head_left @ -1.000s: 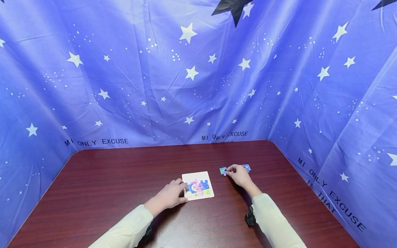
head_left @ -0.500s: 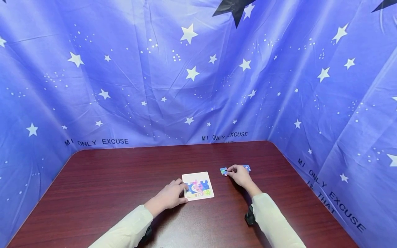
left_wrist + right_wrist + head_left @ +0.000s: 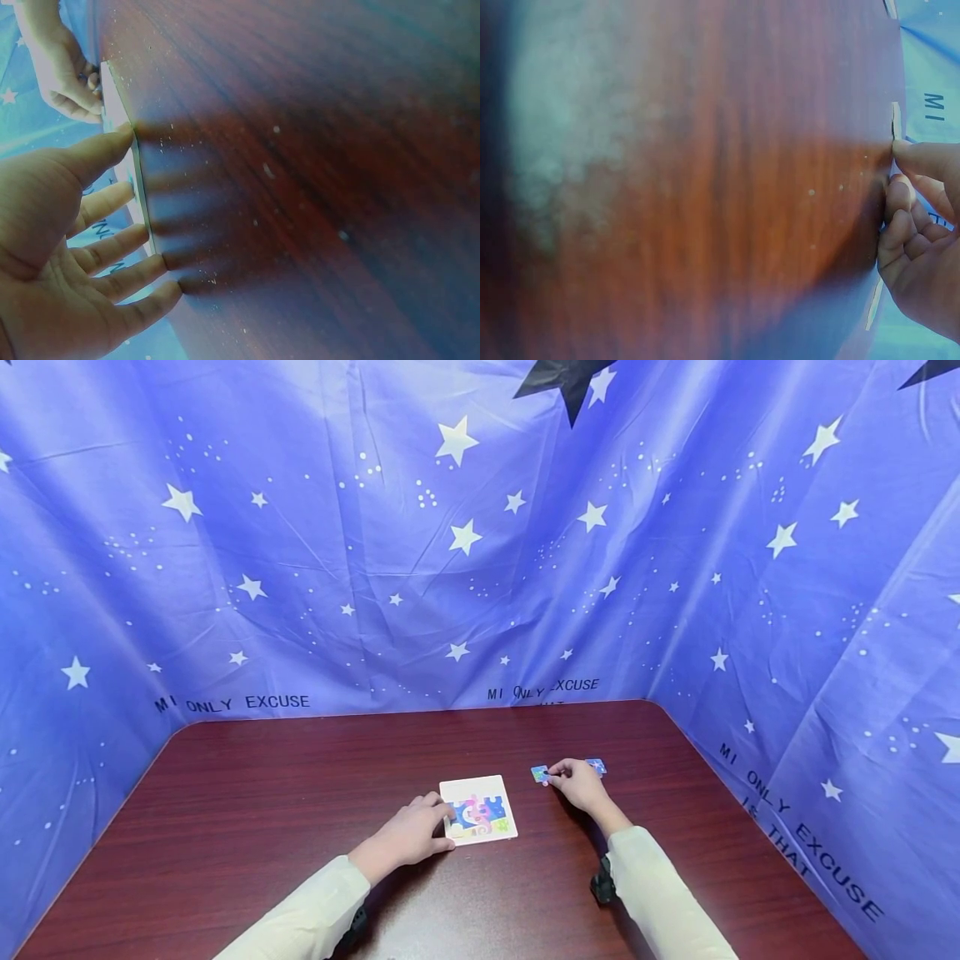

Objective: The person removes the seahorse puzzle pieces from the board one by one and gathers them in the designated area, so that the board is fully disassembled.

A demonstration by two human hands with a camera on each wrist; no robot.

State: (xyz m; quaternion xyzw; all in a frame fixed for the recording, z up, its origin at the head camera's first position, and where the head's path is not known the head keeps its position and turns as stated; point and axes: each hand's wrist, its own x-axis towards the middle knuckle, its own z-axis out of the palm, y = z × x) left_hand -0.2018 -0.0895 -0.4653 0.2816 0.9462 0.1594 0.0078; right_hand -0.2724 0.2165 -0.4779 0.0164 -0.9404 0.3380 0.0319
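Observation:
On the table lies a white puzzle tray, its lower part filled with pink, blue and green jigsaw pieces and its far strip bare white. My left hand rests along the tray's left edge, thumb at the near corner and fingers spread, as the left wrist view also shows. To the right of the tray, my right hand pinches a blue and green puzzle piece between thumb and finger, close to the tabletop. Another blue puzzle piece lies just beyond this hand, partly covered by it.
The dark red wooden table has rounded far corners. Blue curtains with white stars hang behind it and along both sides. Black wrist devices sit under the pale sleeves.
Both hands stay in place. The puzzle piece in the right hand shifts very slightly at the fingertips.

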